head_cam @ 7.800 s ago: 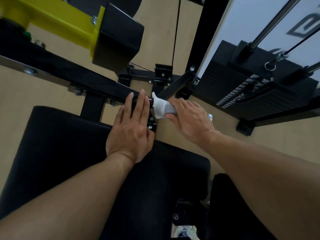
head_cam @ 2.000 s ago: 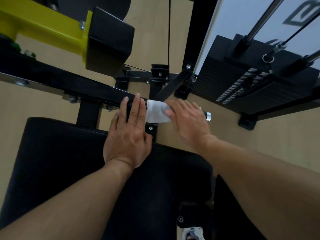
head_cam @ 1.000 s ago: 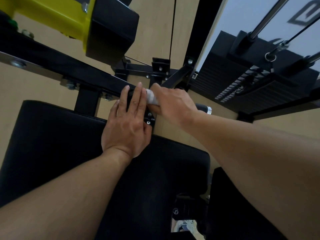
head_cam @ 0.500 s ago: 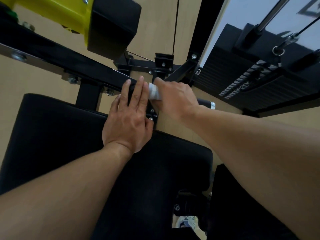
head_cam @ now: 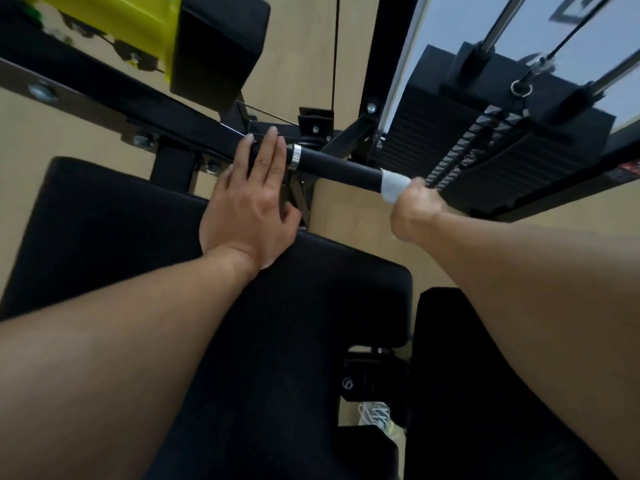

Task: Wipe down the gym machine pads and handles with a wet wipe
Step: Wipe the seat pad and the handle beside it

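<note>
2 hands on machine: left hand (head_cam: pixel 247 206) flat, fingers straight, on handle (head_cam: pixel 337 169) base; right hand (head_cam: pixel 414 211) clamps wet wipe (head_cam: pixel 393 187) round handle end. Black seat pad (head_cam: pixel 138 220) below, weight stack (head_cam: pixel 485 150) right, tan wood floor (head_cam: pixel 69 133).

Dim, even indoor light without hard shadows; motion blur smears the right hand (head_cam: pixel 415 211) (its fingers indistinct) and the yellow frame (head_cam: pixel 114 19); wide-angle bending at edges.
</note>
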Action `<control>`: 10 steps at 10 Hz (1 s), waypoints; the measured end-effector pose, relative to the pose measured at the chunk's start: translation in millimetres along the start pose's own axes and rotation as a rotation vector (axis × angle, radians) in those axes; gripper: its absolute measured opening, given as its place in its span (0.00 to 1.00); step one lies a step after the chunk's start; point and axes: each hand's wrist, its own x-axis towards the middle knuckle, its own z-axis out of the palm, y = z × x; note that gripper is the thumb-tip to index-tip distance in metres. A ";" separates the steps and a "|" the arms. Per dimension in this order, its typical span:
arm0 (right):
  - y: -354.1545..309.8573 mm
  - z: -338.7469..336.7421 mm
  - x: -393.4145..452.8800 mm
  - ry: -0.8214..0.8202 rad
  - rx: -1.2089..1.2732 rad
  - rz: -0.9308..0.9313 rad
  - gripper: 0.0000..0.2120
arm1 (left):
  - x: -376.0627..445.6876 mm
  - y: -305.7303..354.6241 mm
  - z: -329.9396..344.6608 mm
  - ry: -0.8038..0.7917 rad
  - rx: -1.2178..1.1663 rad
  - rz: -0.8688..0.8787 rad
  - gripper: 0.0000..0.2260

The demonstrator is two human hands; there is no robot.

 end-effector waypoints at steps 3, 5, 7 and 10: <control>3.6 80.4 -148.5 0.051 0.256 -0.342 0.29 | -8.1 6.5 -30.9 -0.112 -0.395 -0.095 0.31; 7.1 134.8 -255.1 -0.137 0.360 -0.872 0.35 | -113.5 52.5 -46.6 0.235 -0.799 -0.414 0.23; 18.0 144.1 -220.5 0.117 0.068 -0.811 0.28 | -205.5 96.6 -77.8 0.266 -1.158 -0.567 0.18; -116.2 105.9 -208.7 0.023 0.140 -1.237 0.33 | -207.2 42.1 -71.8 0.434 -1.174 -0.863 0.18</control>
